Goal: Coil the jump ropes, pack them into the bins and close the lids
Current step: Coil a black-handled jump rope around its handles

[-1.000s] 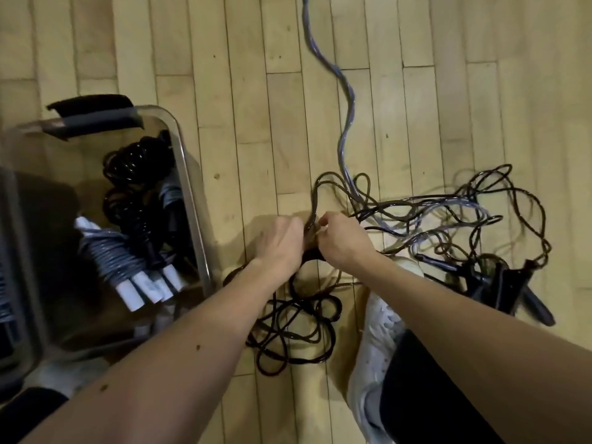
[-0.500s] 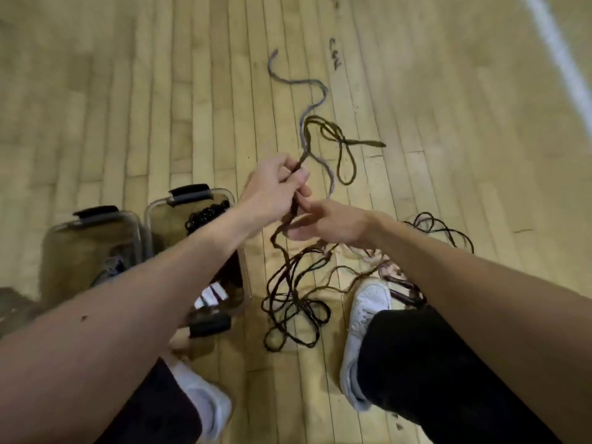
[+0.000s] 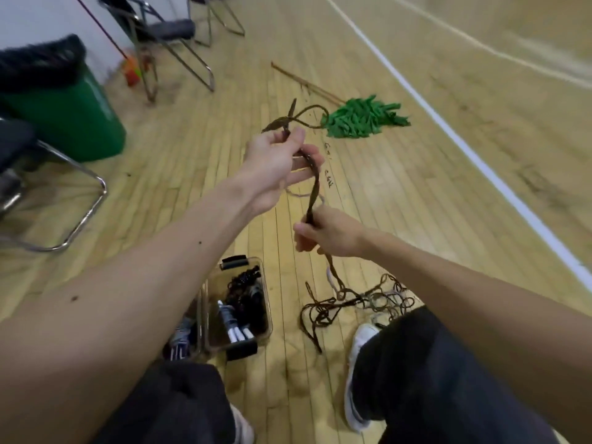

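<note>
A dark jump rope (image 3: 313, 190) is stretched between my two hands, blurred by motion. My left hand (image 3: 277, 161) is raised and grips its upper part, where a loop sticks out above the fingers. My right hand (image 3: 326, 233) grips the same rope lower down. Below that hand the rope drops to a tangle of ropes (image 3: 355, 301) on the wooden floor beside my right shoe. A clear bin (image 3: 265, 310) stands open below my left forearm, holding coiled black ropes and white handles. A second bin (image 3: 184, 339) sits left of it, mostly hidden by my arm.
A green mop head (image 3: 363, 118) lies on the floor ahead. A green trash bin (image 3: 64, 107) with a black liner stands at the left. Metal chair frames (image 3: 179, 56) stand at the back and far left. White court lines (image 3: 464, 145) cross the floor on the right.
I have stood up from the floor. Both hands have lifted the rope high and moved apart, left above right. The view now takes in the bins, chairs and mop.
</note>
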The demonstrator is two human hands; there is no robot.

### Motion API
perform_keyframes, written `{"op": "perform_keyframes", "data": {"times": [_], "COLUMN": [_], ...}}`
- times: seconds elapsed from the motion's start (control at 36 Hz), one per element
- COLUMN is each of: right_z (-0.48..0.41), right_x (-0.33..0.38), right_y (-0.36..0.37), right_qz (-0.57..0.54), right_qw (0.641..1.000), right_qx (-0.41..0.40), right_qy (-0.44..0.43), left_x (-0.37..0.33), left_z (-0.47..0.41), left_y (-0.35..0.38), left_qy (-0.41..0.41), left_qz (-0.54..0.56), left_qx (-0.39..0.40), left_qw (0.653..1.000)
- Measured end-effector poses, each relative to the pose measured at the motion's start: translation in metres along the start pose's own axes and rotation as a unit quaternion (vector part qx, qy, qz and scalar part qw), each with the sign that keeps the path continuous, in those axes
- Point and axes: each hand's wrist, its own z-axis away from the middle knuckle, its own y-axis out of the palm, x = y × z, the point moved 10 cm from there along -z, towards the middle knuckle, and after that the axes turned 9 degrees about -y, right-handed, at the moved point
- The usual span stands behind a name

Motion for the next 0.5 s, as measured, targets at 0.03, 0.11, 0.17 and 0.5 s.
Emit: {"op": "perform_keyframes", "data": {"times": [0.03,0.11,0.17,0.5], "right_z": [0.009,0.038,0.050,0.088], "right_x": [0.012,0.051,0.080,0.151], "right_y": [-0.003,-0.024,-0.044,-0.100], "right_qz": [-0.011,-0.069,-0.090,-0.286], "right_qw": [1.000,0.996,0.990,0.939], "right_qx": [-0.003,-0.039,-0.072,-0.160], "right_qy": [-0.009,-0.045,-0.079,-0.106], "left_x": [-0.004,0.005,0.027,0.097], "left_z": [0.008,0.038,0.061,0.129], "left_y": [-0.003,-0.006,0.002,0.050], "left_qy": [0.006,0.007,-0.017,0.014], "left_qz": [-0.016,-0.095,-0.137,-0.297], "left_qx": [-0.009,-0.006,0.040,0.126], "left_qw": [1.000,0.995,0.990,0.947]}}
